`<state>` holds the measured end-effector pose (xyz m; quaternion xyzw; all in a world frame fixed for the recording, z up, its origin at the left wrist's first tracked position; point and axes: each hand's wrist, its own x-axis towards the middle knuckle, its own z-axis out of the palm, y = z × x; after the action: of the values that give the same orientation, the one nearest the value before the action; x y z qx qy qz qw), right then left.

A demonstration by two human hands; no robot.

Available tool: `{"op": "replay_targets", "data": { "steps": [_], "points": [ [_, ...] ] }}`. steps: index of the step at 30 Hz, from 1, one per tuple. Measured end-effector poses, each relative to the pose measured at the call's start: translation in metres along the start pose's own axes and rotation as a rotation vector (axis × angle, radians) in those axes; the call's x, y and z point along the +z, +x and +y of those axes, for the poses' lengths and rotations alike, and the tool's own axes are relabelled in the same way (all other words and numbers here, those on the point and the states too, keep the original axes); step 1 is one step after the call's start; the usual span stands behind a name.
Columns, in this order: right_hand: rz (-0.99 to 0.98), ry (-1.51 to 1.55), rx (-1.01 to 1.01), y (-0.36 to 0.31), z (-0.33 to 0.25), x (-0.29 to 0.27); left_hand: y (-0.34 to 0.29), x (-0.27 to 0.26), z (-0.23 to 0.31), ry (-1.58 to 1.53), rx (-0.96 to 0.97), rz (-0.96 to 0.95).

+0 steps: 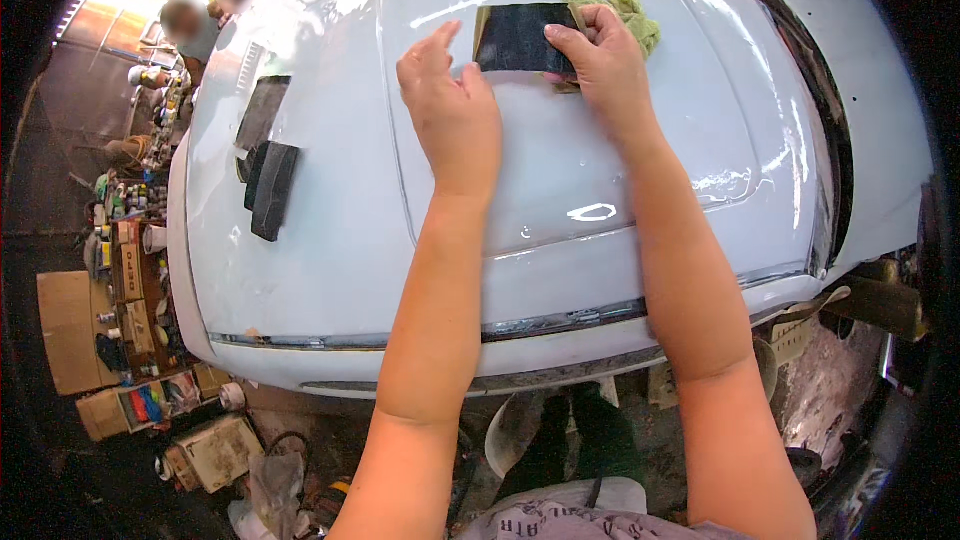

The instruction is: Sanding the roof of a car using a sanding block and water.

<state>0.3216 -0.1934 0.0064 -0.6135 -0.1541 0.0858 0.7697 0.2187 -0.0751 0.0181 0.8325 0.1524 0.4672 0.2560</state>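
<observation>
My right hand [610, 65] pinches the right side of a black sheet of sandpaper [525, 38] between thumb and fingers, over a wet, pale car panel [560, 160]. Close to the sheet's left edge is my left hand [455, 110], its fingers apart; the thumb comes near the sheet's lower corner. A crumpled yellow-green cloth [632, 15] shows behind my right hand. I cannot tell whether that hand touches it. On the panel's left part lie a dark, flat sandpaper piece [264, 110] and a folded black piece [272, 190].
Cardboard boxes [75, 330], bottles and loose clutter crowd the left side. A plastic bag [275, 485] sits below the panel's near edge. Another pale car panel [890, 130] stands at the right. Two people [190, 25] are at the far left.
</observation>
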Motion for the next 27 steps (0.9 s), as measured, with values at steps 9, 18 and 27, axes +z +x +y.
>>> {"op": "replay_targets", "data": {
  "steps": [9,18,27],
  "points": [
    [-0.158,0.119,-0.058,0.001,0.004,-0.004,-0.011,0.008,0.015,-0.227,-0.063,-0.234],
    [-0.324,0.206,0.049,-0.003,-0.001,-0.006,-0.005,0.0,0.019,-0.485,-0.376,-0.19],
    [-0.301,0.082,0.005,-0.002,-0.001,0.0,0.003,0.002,0.008,-0.744,-0.533,-0.188]
  ]
}}
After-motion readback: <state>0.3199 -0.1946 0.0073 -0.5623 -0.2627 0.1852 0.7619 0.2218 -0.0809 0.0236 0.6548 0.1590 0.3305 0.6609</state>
